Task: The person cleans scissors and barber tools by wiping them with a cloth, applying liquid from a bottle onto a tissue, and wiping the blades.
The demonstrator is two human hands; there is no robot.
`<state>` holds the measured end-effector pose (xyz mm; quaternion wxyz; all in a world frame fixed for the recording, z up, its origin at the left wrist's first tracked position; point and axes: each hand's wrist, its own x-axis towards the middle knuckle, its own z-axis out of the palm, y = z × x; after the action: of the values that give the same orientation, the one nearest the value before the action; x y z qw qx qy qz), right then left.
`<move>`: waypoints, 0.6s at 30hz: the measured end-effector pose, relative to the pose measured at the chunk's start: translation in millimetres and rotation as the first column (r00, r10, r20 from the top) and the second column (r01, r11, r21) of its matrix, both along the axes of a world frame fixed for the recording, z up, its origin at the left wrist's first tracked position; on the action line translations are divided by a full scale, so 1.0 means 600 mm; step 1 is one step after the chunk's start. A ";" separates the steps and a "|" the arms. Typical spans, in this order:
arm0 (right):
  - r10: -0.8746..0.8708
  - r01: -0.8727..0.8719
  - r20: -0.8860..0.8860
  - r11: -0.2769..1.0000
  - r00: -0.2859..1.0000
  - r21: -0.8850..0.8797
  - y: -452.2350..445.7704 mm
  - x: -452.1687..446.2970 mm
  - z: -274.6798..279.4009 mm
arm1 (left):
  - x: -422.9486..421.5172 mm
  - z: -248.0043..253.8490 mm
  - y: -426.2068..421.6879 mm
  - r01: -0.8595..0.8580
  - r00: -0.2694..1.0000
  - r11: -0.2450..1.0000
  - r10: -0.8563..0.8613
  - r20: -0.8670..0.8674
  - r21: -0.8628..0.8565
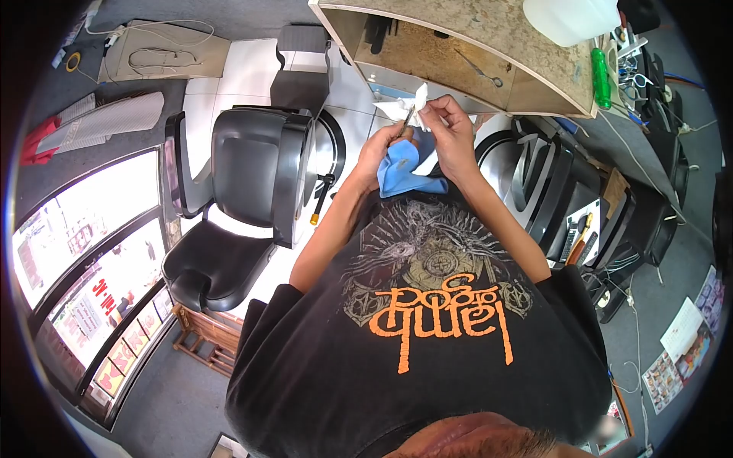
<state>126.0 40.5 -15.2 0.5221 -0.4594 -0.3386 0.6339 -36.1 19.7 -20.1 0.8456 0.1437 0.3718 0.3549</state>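
My left hand [377, 154] is closed around a blue cloth [402, 166], which hangs down against the front of my black shirt. A slim, dark metallic tool [410, 117] sticks up from the same hand; its kind is too small to make out. My right hand [450, 131] is closed, thumb and fingers pinching a crumpled white tissue [397, 108] around the tool's upper end. Both hands are close together in front of my chest, beside the edge of a wooden cabinet.
The open wooden cabinet [458, 23] holds a pair of scissors [481, 69]. On top stand a white container [569, 19] and a green bottle [600, 76]. A black barber chair [256, 168] stands left, another [527, 183] right. Cables [634, 153] run along the right wall.
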 end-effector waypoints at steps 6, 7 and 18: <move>-0.112 0.096 0.247 0.992 0.962 0.076 0.007 -0.010 0.006 | 0.015 -0.006 -0.009 0.082 0.958 0.952 0.006 -0.286 0.296; -0.121 0.099 0.265 0.990 0.957 0.096 0.009 -0.010 0.002 | 0.022 0.002 -0.016 0.111 0.922 0.930 0.035 -0.386 0.351; -0.018 -0.227 0.671 0.934 0.742 0.276 -0.005 0.005 0.053 | 0.007 0.019 -0.007 0.427 0.584 0.739 0.214 -0.783 0.521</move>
<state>129.0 37.7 16.8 0.4017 -0.5368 -0.6314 0.3897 -31.6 15.6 -9.0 0.4941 0.6024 0.5495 0.3017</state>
